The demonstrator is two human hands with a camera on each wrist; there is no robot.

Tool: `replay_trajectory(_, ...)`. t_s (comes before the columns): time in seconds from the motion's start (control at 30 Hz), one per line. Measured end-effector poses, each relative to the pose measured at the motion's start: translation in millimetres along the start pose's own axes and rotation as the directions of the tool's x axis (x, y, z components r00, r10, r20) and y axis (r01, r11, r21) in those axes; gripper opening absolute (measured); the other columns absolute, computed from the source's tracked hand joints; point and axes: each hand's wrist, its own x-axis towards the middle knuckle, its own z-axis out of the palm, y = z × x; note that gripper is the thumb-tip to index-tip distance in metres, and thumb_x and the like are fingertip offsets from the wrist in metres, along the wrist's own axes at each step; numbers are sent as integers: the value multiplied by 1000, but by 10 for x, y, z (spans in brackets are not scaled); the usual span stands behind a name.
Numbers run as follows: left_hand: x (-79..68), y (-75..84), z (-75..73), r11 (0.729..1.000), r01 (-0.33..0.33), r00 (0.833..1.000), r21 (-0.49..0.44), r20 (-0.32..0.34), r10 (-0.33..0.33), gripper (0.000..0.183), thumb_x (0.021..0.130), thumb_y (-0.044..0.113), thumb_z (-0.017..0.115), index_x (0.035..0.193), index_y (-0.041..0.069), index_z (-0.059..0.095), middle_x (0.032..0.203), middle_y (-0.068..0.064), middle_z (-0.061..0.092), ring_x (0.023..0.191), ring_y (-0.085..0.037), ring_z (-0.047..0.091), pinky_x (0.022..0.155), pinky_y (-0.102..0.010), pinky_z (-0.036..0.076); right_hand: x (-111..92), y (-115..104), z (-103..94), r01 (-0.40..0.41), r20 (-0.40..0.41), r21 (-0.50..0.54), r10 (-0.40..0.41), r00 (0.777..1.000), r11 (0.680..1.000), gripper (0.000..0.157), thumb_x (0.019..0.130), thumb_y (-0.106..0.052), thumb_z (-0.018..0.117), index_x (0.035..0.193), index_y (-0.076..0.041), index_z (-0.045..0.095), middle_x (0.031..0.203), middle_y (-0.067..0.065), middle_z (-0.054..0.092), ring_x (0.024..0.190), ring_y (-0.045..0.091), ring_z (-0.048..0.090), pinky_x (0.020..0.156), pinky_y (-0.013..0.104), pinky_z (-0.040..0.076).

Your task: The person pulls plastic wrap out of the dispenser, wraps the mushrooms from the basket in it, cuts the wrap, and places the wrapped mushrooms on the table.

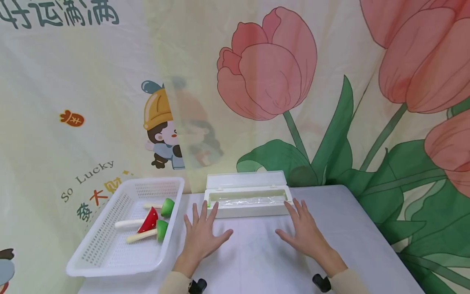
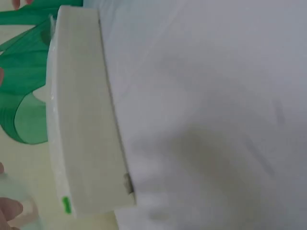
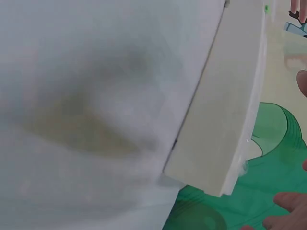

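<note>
A long white box [image 1: 253, 210], its lid [image 1: 247, 179] raised at the back, stands near the table's far edge. Clear wrinkled film [image 1: 253, 200] shows inside it, and a small green piece [image 2: 66, 205] sits at its left end. My left hand [image 1: 201, 237], fingers spread, is at the box's front left corner. Opposite, at the front right corner, my right hand [image 1: 304, 234] also has its fingers spread. Neither hand holds anything. Whether the fingertips touch the box cannot be told. Both wrist views show the box's plain front [image 3: 216, 96], with only some fingertips at the frame edges.
A white perforated basket [image 1: 110, 271] stands left of my left hand. In it lie two pale sticks with green rounded heads [image 1: 162, 230] and a white-handled piece with a red wedge-shaped head [image 1: 149, 220]. A printed curtain [image 1: 257, 134] hangs behind the white-covered table [image 1: 257, 261].
</note>
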Motion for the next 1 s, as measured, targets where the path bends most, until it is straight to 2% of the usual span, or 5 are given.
replay_trajectory(0.23,348,-23,-270,998,-59,997,-31,-56,57,94,85,73,63,161,25,36,167,-19,30,156,-51,10,117,-78,15,228,118,-141,78,-53,76,-74,996,994,92,86,-44,81,156,-6,35,160,29,33,147,52,32,107,71,40)
replay_trajectory(0.47,565,-74,-373,993,-108,991,-39,-88,104,87,87,70,65,157,24,44,160,-19,43,150,-54,27,114,-73,30,413,235,-148,99,-99,142,-85,991,985,86,87,-32,82,154,-1,38,156,31,38,140,50,41,106,68,43)
replay_trajectory(0.63,607,-113,-308,990,-85,992,-114,-98,74,79,89,62,69,154,21,49,154,-18,52,147,-50,38,111,-68,38,498,284,-98,52,-71,189,-39,997,981,78,90,-28,79,152,0,41,152,29,41,138,48,43,108,66,43)
replay_trajectory(0.8,604,-174,-140,973,-57,987,-225,-162,20,67,90,45,76,147,13,58,143,-15,63,136,-41,54,110,-57,45,564,339,-43,20,-54,227,-8,999,974,71,91,-23,78,149,0,45,148,29,44,136,47,44,109,64,43)
replay_trajectory(1.0,606,-229,56,985,-55,982,-164,-188,24,55,87,35,81,135,11,68,126,-15,72,111,-40,66,94,-53,54,596,406,57,-38,-19,239,44,999,970,57,93,-19,76,141,1,55,140,27,50,129,45,50,106,62,46)
